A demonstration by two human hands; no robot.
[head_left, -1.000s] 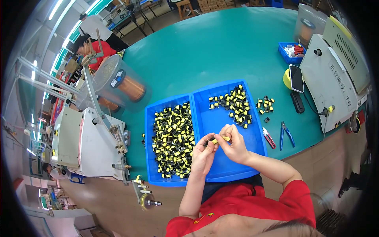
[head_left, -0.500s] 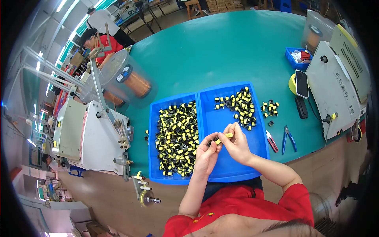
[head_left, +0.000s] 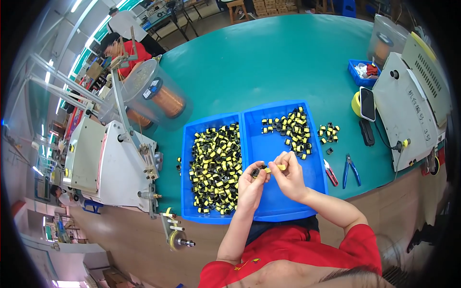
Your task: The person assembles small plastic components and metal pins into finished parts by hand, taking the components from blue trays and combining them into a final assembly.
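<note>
Above the near part of the right blue tray [head_left: 264,146], my two hands meet. My left hand [head_left: 249,191] is closed, holding a small black bobbin [head_left: 258,171] between thumb and fingers; whether it holds more than one, I cannot tell. A short strip of yellow tape [head_left: 282,167] runs from the bobbin into my right hand [head_left: 290,180], whose thumb and fingers pinch it. Many black bobbins wrapped in yellow [head_left: 216,168] fill the left blue tray [head_left: 187,211]. A smaller group of them [head_left: 298,129] lies in the far right part of the right tray.
Right of the trays are loose bobbins [head_left: 329,132], red-handled snips [head_left: 331,174], blue-handled cutters [head_left: 352,170] and a phone [head_left: 367,103]. A winding machine [head_left: 127,168] and copper wire spools [head_left: 168,102] stand at left, another machine [head_left: 408,110] at right. A person in red [head_left: 137,57] sits beyond.
My right hand has shifted slightly down and its fingers have moved along the tape, a little apart from my left hand. The trays and tools are unchanged.
</note>
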